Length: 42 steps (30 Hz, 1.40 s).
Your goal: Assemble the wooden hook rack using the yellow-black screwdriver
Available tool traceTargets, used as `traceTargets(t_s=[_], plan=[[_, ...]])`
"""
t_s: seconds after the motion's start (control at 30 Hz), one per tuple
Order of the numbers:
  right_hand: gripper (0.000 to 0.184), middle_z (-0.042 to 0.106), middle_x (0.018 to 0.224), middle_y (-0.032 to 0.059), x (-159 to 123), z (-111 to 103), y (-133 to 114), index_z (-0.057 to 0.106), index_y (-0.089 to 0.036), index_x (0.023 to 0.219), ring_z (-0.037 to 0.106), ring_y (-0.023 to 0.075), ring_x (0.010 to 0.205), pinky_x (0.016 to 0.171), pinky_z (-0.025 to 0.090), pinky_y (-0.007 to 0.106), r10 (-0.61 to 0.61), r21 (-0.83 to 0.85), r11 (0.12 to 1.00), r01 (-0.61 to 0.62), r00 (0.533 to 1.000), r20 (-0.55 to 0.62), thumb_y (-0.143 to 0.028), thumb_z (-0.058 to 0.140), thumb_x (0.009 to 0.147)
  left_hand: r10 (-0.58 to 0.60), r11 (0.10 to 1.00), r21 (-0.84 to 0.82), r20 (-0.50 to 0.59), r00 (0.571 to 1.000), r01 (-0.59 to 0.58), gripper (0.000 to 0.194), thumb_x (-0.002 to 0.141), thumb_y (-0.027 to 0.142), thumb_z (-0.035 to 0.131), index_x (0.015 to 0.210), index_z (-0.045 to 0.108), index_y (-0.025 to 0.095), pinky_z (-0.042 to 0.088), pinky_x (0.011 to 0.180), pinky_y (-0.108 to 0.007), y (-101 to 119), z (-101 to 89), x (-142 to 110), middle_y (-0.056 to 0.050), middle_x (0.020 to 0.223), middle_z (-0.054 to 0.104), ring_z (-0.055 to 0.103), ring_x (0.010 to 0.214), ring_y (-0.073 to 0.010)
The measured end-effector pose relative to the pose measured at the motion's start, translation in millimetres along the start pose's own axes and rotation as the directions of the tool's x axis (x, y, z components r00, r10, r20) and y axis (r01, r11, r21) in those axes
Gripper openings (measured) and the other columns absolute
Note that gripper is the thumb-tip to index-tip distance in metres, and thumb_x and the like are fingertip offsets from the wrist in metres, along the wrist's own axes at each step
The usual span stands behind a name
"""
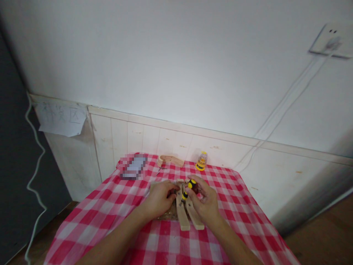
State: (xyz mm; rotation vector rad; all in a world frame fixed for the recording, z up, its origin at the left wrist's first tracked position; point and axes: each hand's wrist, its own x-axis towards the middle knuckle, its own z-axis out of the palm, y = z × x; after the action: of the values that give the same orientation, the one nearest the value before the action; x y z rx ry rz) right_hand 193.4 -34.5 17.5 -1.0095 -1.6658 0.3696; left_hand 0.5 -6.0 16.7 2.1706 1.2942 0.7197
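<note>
"区" on paper sign [61,123], rest unclear

Both forearms bare, coming in from the near side and slanting toward each other. Left forearm [118,235] from near left; left hand [157,199] back up, fingers curled to the right. Right forearm [238,244] from near right; right hand [206,202] has thumb and fingers bent into a grip. Hands close, apart. Left fingertips too small from here, maybe pinching.
</note>
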Motion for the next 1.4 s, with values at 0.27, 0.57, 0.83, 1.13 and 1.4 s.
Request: traceTargets(t_s=[0.27,0.57,0.83,1.13,1.4], plan=[[0.029,0.071,0.078,-0.0003,1,0,-6,0.072,-0.023,0.115,0.064,0.0155,0.062,0.059,0.053,0.026,0.031,-0.019,0.999,-0.032,0.999,-0.026,-0.032,0.073,0.087,0.02,1.0,-0.007,-0.015,1.0,-0.02,0.029,0.084,0.018,0.059,0.105,0.079,0.022,0.048,0.084,-0.031,-4,3.3,0,-0.006,0.099,0.077,0.067,0.088,-0.0217],[0.023,0.067,0.077,-0.0022,3,3,-4,0.068,-0.023,0.099,0.061,0.0146,0.064,0.06,0.051,0.025,0.075,-0.006,0.997,-0.075,0.995,-0.063,-0.032,0.079,0.081,0.024,1.0,0.002,-0.012,1.0,-0.024,0.029,0.084,0.016,0.06,0.105,0.079,0.022,0.046,0.085,-0.032,-4,3.0,0,-0.005,0.095,0.076,0.067,0.087,-0.0218],[0.025,0.073,0.082,0.0002,3,5,-8,0.062,-0.023,0.097,0.07,0.0173,0.071,0.064,0.055,0.027,0.114,0.11,0.988,-0.108,0.992,-0.048,-0.029,0.08,0.08,0.015,1.0,-0.009,0.003,1.0,-0.015,0.028,0.085,0.018,0.059,0.105,0.079,0.022,0.045,0.082,-0.031,-1,1.3,0,-0.005,0.094,0.075,0.065,0.084,-0.0203],[0.019,0.077,0.092,0.0043,1,-2,-2,0.069,-0.025,0.112,0.074,0.0195,0.08,0.072,0.06,0.03,-0.012,0.076,0.997,0.01,0.999,0.03,-0.028,0.065,0.094,0.013,1.0,-0.016,0.002,1.0,-0.013,0.031,0.084,0.018,0.059,0.108,0.079,0.023,0.047,0.083,-0.031,0,0.7,-1,-0.005,0.096,0.076,0.066,0.085,-0.0212],[0.033,0.079,0.101,0.0075,-1,-4,0,0.067,-0.025,0.128,0.077,0.0222,0.084,0.077,0.063,0.034,-0.021,0.002,1.0,0.021,0.999,0.045,-0.029,0.062,0.095,0.01,1.0,0.012,0.001,1.0,-0.01,0.028,0.084,0.02,0.059,0.105,0.079,0.023,0.047,0.081,-0.031,0,0.3,0,-0.005,0.094,0.076,0.066,0.083,-0.0207]])
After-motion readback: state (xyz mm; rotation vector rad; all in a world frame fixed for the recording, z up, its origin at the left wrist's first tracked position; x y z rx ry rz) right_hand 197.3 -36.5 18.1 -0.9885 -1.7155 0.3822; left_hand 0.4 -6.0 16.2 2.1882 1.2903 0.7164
